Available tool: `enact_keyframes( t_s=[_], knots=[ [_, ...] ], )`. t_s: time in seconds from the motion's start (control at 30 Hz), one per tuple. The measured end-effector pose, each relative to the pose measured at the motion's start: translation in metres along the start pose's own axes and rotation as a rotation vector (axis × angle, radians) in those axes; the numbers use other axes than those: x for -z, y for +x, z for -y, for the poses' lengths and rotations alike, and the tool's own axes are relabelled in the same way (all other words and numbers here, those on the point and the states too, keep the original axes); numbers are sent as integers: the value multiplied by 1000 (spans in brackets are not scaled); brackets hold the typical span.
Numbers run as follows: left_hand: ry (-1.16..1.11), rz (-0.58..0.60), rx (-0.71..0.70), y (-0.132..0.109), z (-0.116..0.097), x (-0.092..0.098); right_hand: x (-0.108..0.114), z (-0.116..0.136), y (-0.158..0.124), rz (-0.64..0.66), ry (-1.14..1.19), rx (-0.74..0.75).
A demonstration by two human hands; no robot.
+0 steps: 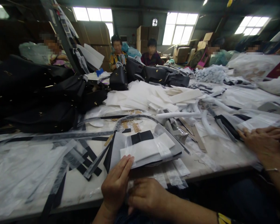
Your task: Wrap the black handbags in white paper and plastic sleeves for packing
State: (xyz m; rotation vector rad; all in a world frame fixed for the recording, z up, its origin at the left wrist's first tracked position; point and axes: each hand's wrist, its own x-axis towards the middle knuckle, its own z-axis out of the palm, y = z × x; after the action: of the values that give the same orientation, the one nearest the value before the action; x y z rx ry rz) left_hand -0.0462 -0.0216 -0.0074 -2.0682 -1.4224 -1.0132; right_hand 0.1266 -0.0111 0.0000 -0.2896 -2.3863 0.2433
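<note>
A black handbag (109,157) lies on the work table in front of me. Translucent wrapping covers its front, and a white foam strip (147,149) is taped across it. The bag's handle (140,117), wrapped in clear film, arches toward the back. My left hand (115,183) has its fingers together over the bag's near edge, beside the strip's left end; its thumb is hidden. Lower down at the table's front edge is my right hand (151,196), fingers curled inward. Whatever it may hold is out of sight.
Black bags (42,93) are heaped at the left. White foam sheets (140,95) are piled behind my bag, near a metal tape dispenser (177,129). At the right, a co-worker's hands (263,141) rest on another wrapped bag. More people sit across the table.
</note>
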Motion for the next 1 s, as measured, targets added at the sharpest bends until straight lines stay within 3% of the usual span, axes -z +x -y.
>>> enact_keyframes(
  t_s=[0.1, 0.17, 0.2, 0.27, 0.33, 0.47, 0.73, 1.0],
  knots=[
    [-8, 11, -12, -2, -2, 0, 44, -19, 28, -8, -16, -22],
    [-2, 1, -19, -3, -3, 0, 68, -45, 56, 49, -110, -201],
    [3, -7, -21, -4, -3, 0, 75, -61, 70, 152, -173, -297],
    [4, -14, -17, -4, -4, 0, 79, -95, 96, 463, -256, -495],
    [-6, -19, -20, -4, -4, 0, 73, -126, 114, 652, -247, -564],
    [-42, -48, -24, -3, -3, -1, 53, -163, 130, 849, -139, -561],
    [-109, -59, -42, -6, -8, 3, 39, -156, 148, 916, -90, -539],
    [-3, -34, -53, -7, -9, -5, 1, -147, 165, 904, -153, -474]
  ],
)
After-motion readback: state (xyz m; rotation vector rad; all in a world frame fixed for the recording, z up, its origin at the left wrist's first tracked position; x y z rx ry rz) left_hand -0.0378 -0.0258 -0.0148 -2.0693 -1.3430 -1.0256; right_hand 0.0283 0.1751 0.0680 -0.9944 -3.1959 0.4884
